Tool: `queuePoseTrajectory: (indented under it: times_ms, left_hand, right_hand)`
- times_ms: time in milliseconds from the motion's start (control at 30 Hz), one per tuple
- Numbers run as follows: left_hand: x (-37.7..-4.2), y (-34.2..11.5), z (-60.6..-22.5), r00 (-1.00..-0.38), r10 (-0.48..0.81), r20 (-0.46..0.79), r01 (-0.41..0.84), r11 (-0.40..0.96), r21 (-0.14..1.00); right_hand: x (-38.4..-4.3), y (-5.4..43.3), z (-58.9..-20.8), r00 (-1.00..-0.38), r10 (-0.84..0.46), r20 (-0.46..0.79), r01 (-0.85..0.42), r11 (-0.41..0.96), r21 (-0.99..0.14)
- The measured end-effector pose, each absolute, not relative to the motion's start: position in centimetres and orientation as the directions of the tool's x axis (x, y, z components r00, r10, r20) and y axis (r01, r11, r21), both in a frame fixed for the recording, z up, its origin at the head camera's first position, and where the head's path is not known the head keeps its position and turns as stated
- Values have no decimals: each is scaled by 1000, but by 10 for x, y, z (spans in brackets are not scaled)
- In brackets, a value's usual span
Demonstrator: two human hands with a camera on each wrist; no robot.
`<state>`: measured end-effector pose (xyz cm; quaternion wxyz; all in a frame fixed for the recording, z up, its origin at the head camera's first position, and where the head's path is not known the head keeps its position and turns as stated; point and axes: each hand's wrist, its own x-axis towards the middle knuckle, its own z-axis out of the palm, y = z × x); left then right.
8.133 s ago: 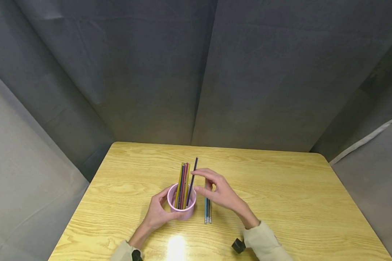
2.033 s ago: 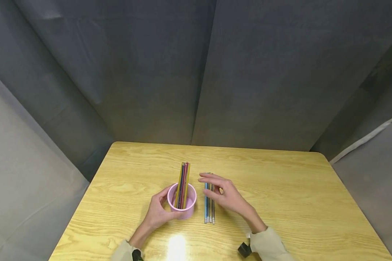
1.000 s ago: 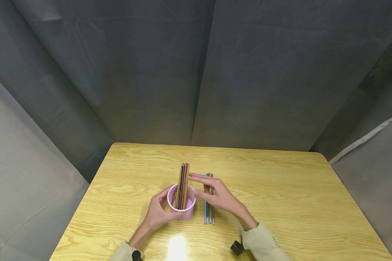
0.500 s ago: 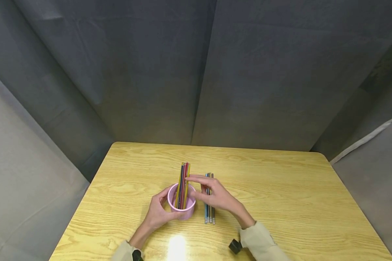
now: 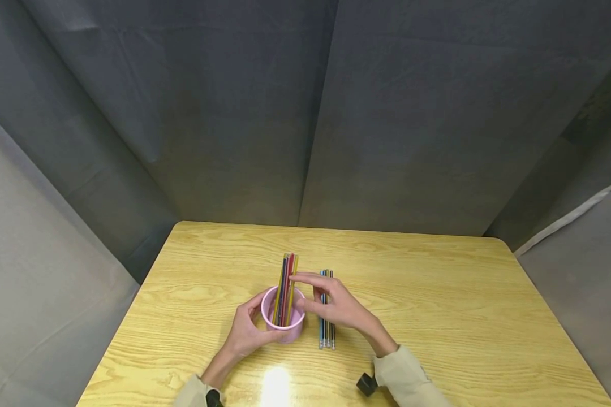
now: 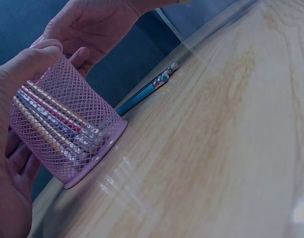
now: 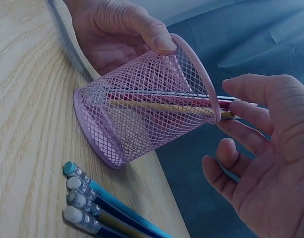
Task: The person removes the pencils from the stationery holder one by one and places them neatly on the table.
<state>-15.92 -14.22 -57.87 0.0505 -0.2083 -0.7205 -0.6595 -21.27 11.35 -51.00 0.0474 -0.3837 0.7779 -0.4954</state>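
My left hand (image 5: 246,333) grips the pink mesh pencil cup (image 7: 137,104), its thumb at the rim and its fingers round the far side. Yellow, red and dark pencils (image 5: 285,282) lean in the cup, eraser ends down, as the left wrist view (image 6: 52,116) shows through the mesh. My right hand (image 5: 338,305) is over the cup's right side. Its extended index finger touches the pencils above the rim, against a yellow one; the thumb stands a little apart from them. In the right wrist view the other fingers (image 7: 221,178) are loosely bent and hold nothing.
Several pencils (image 7: 107,203), light blue, dark and yellow, lie side by side on the wooden table (image 5: 438,294) just right of the cup, erasers toward me, partly under my right hand. Grey curtains (image 5: 234,113) stand behind the table and at both sides.
A dark pencil left the cup and joined the row on the table. My right hand then moved left to the cup; the yellow pencil's top has shifted slightly right. The left hand kept still.
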Motion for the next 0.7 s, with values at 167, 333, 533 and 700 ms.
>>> queuePoseTrajectory:
  times_ms: [167, 333, 533, 700]
  left_hand:
    - [-159, -142, -578, -900, 237, 365, 384, 35, 923]
    - [-159, -143, -578, -897, 245, 367, 385, 25, 923]
    - [-160, -143, -580, -899, 247, 362, 380, 29, 924]
    - [-160, -143, -580, -894, 248, 372, 391, 31, 920]
  right_hand:
    - [-212, 115, -506, -714, -621, 322, -550, 214, -807]
    - [-212, 116, -502, -724, -593, 352, -560, 207, -802]
    - [-212, 117, -498, -724, -572, 385, -570, 182, -801]
    - [-213, 119, -494, -719, -549, 426, -597, 175, -783]
